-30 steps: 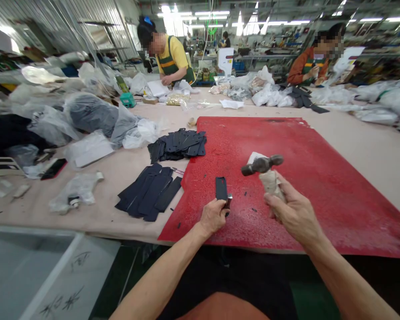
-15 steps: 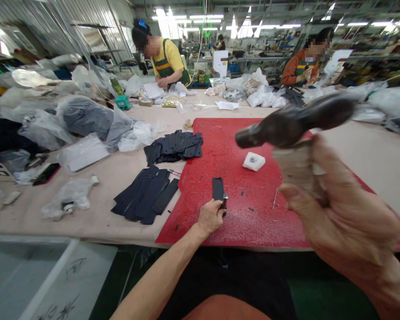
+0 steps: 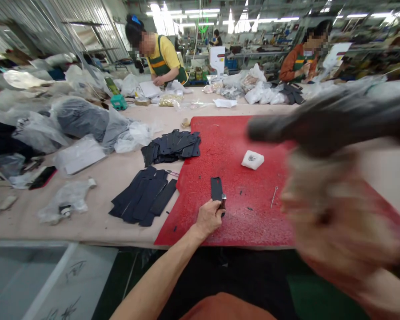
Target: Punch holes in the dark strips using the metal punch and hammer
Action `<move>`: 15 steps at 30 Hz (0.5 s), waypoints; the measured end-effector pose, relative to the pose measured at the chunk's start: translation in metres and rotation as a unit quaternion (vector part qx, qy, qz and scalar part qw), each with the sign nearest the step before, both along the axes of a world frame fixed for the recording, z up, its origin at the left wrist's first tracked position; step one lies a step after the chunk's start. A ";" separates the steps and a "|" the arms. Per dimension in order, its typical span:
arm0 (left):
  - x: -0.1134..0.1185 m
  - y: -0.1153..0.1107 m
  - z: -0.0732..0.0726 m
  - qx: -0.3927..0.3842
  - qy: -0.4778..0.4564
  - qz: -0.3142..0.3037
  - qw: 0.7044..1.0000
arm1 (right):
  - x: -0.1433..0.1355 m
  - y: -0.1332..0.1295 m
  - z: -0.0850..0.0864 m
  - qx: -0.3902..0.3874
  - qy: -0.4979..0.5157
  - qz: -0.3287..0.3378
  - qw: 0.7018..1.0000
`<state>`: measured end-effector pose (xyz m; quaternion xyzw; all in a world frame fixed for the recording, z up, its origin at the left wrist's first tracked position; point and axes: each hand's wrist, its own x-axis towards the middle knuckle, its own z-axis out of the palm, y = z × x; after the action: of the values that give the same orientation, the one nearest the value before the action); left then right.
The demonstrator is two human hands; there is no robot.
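Observation:
My left hand (image 3: 209, 218) is closed around a small dark punch tool (image 3: 223, 202) with a shiny metal top, held at the lower right edge of a black strip (image 3: 216, 188). The strip lies on the red mat (image 3: 226, 138). Raised close to the camera on the right, my right hand (image 3: 336, 222) grips the handle of a hammer (image 3: 320, 124); both are smeared by motion. A white block (image 3: 252, 159) with something metallic on top and a thin metal rod (image 3: 274, 197) rest on the mat between the hands.
Left of the mat lie a pile of black pieces (image 3: 171, 146) and a fan of black strips (image 3: 143, 195). Plastic bags (image 3: 83, 118) crowd the far left. Across the table stand a person in yellow (image 3: 166, 55) and another in brown (image 3: 291, 62).
The hammer and my right hand have shifted slightly right and blurred more. My left hand keeps its place on the tool. The whole view has moved a little.

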<state>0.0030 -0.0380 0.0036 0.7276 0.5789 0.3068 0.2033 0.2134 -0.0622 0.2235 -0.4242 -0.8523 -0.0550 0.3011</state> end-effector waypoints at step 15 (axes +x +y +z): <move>-0.003 -0.002 0.001 -0.042 -0.070 0.002 0.997 | 0.034 0.061 -0.158 -0.402 0.146 -0.155 0.891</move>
<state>-0.0001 -0.0403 0.0041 0.6937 0.5770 0.3334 0.2731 0.2479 -0.0013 0.0656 -0.6385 -0.6717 0.3088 0.2141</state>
